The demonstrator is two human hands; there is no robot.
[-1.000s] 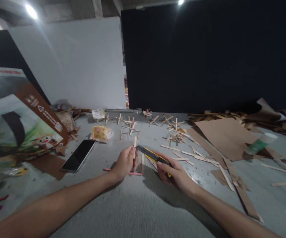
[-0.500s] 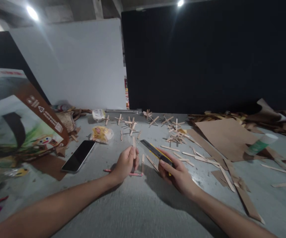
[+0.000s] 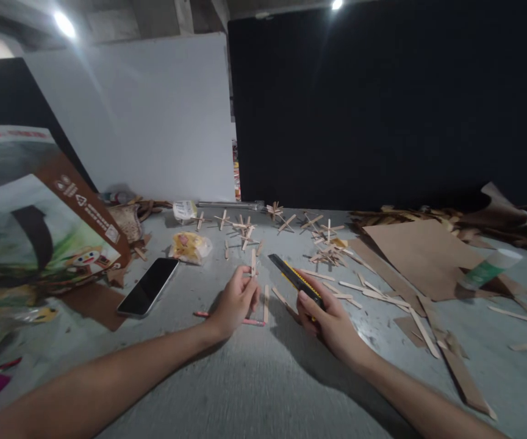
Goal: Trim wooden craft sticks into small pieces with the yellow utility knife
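Between the fingers of my left hand (image 3: 236, 303) a short wooden craft stick (image 3: 253, 262) stands upright. My right hand (image 3: 322, 311) is wrapped round a black and yellow utility knife (image 3: 296, 279), its front end angled up and left toward the stick. Under my left wrist lies a pink pencil (image 3: 255, 322), partly hidden by the hand. Another craft stick (image 3: 266, 303) rests on the table at the pencil's right end, and one more (image 3: 285, 302) lies slanted beside my right fingers.
Crossed-stick pieces (image 3: 245, 230) stand at the back, and loose sticks (image 3: 373, 292) are scattered on the right. A phone (image 3: 148, 286), a yellow packet (image 3: 189, 247) and a printed bag (image 3: 85, 238) are on the left. Cardboard (image 3: 419, 259) and a glue stick (image 3: 492, 268) lie at right.
My left hand has turned and its fingers have shifted on the craft stick, which now sits slightly higher and further right. The right hand still holds the utility knife in nearly the same place.
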